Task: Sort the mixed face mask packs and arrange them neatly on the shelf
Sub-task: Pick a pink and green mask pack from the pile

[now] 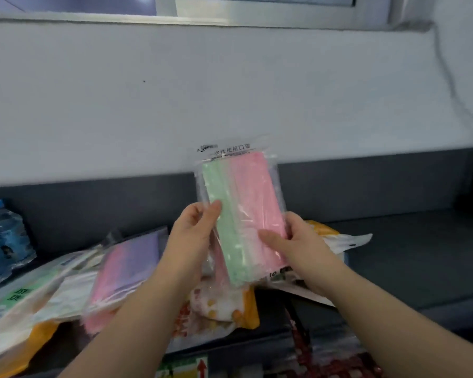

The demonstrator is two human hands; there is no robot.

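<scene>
A clear pack of green and pink face masks (243, 208) stands upright in the air above the dark shelf (407, 249). My left hand (191, 230) grips its lower left edge and my right hand (298, 244) grips its lower right edge. Another clear pack with pink and purple masks (126, 271) lies tilted on the pile to the left. White and orange mask packs (221, 309) lie under my hands. A white and yellow pack (342, 238) lies behind my right hand.
A blue-labelled water bottle (3, 241) stands at the far left. White and green packs (25, 298) are heaped at the lower left. A grey wall rises behind the shelf, with a thin cable (448, 77) hanging at the right.
</scene>
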